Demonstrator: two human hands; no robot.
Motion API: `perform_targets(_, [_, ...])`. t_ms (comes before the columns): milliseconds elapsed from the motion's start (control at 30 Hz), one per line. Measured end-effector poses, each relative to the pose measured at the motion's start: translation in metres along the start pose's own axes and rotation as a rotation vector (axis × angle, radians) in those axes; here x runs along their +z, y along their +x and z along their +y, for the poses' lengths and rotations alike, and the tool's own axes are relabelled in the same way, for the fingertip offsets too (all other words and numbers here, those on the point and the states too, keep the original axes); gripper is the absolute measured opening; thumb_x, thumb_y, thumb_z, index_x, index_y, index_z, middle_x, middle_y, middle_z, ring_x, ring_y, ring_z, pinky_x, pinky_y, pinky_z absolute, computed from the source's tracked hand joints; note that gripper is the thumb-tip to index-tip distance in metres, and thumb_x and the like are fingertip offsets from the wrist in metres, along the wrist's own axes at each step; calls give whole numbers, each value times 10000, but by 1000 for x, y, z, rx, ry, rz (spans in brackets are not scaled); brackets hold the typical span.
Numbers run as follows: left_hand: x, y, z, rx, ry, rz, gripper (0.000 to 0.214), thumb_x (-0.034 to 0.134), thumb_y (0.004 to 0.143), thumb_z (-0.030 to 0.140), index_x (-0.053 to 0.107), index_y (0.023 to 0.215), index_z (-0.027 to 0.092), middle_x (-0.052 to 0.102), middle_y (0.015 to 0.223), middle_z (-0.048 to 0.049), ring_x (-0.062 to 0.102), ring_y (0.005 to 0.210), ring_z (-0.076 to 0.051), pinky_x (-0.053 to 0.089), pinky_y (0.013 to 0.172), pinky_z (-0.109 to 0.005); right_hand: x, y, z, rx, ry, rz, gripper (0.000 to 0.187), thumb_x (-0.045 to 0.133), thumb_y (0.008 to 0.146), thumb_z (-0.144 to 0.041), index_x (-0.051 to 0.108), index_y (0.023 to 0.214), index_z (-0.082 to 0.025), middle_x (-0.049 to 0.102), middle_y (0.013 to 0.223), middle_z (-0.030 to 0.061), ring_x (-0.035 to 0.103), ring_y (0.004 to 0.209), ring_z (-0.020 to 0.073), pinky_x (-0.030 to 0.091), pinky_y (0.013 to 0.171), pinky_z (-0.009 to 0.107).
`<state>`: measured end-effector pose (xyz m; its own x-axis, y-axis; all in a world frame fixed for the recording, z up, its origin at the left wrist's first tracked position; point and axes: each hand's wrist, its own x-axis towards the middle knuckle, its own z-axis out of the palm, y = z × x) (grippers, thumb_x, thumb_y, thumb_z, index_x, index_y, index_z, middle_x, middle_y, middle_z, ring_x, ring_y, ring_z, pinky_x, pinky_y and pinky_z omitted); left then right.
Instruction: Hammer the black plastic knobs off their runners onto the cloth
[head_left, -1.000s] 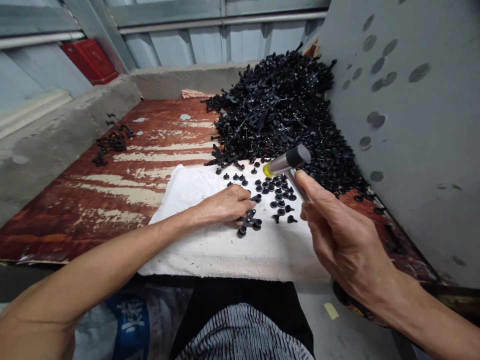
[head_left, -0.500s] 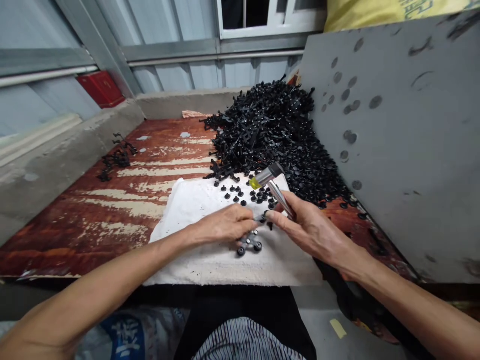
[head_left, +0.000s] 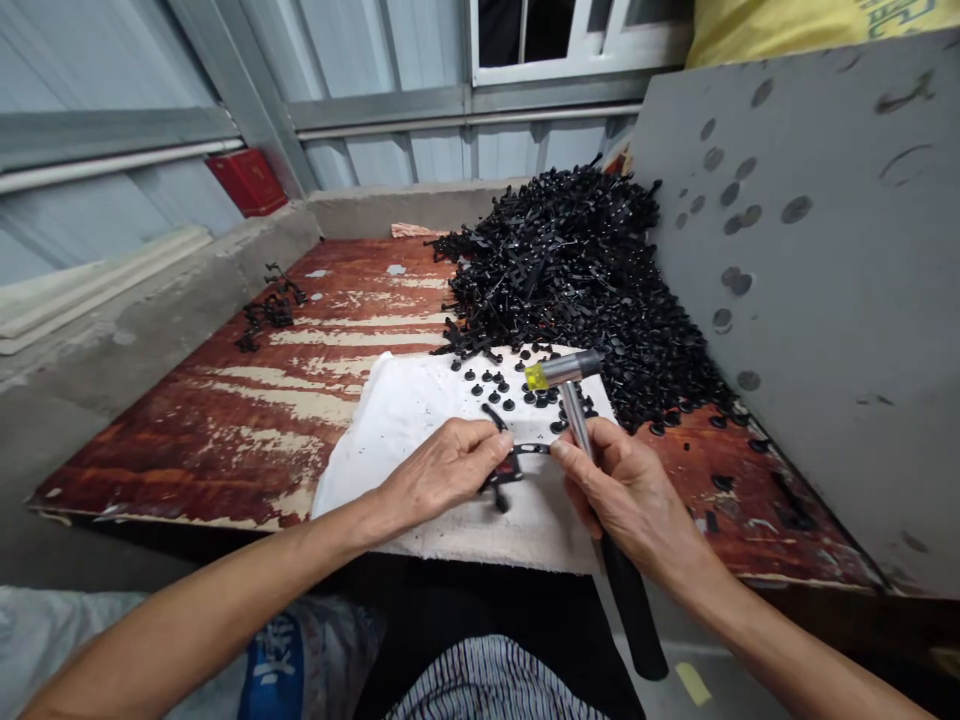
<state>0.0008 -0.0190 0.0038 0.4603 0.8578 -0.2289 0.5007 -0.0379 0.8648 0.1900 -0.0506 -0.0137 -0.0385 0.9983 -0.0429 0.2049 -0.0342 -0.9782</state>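
Note:
My left hand (head_left: 446,465) pinches a black bracket-like part (head_left: 534,449) with several arms, above the white cloth (head_left: 375,440). Fingers cover the middle of this part. At its right end, the thumb and fingertips of my right hand (head_left: 637,485) touch the slotted arm. The same right hand is wrapped round the metal shaft of a two-faced mallet (head_left: 564,370). Its head, with one yellow and one dark face, points up and away from me, while the black grip hangs below the palm. Small black round pieces (head_left: 508,404) stand on the cloth just beyond my hands.
A large heap of black parts (head_left: 559,265) covers the back right of the worn red-brown table (head_left: 247,430). A grey spotted panel (head_left: 840,330) stands along the right side. Several black parts (head_left: 274,305) lie at the left, near the low concrete ledge (head_left: 217,270).
The bracket-like part has been turned in my hands; its arms now stick out up, down and right. My right hand keeps the mallet. The whole view has shifted, moving the scene rightward.

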Motion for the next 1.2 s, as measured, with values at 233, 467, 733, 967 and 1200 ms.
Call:
perform_targets(233, [-6, 22, 1, -126, -171, -17, 232, 468, 872, 307, 541, 721, 146, 580, 621, 18, 458, 425, -46, 329, 407, -169, -2, -7, 8, 43, 44, -36, 326, 551, 863, -520, 515, 775, -208, 456, 517, -68, 367, 377, 78, 294, 345, 206])
perform_targets(467, [-21, 42, 4, -177, -121, -102, 250, 436, 890, 187, 509, 655, 144, 514, 517, 51, 354, 317, -18, 221, 321, -163, -12, -13, 24, 178, 246, 3, 361, 592, 834, -552, 476, 796, -212, 424, 503, -92, 336, 355, 58, 292, 315, 172])
perform_targets(733, [-25, 48, 0, -209, -198, -147, 250, 451, 904, 194, 513, 668, 139, 513, 521, 48, 334, 304, -7, 196, 305, -148, -10, -9, 25, 204, 331, 50, 391, 654, 762, -573, 514, 778, -209, 443, 518, -81, 344, 353, 53, 306, 286, 164])
perform_targets(967, [-22, 49, 7, -249, -196, -125, 295, 414, 913, 127, 506, 633, 134, 489, 474, 52, 329, 293, -10, 173, 309, -154, -11, -10, 28, 205, 340, 28, 357, 648, 786, -538, 503, 753, -213, 438, 511, -84, 343, 348, 51, 305, 287, 161])
perform_targets(1200, [-22, 48, 7, -234, -192, -136, 303, 415, 910, 121, 502, 620, 134, 473, 453, 57, 320, 294, -10, 181, 314, -153, -12, -10, 27, 202, 344, 18, 370, 648, 786, -549, 497, 751, -213, 449, 522, -82, 346, 352, 49, 307, 291, 157])
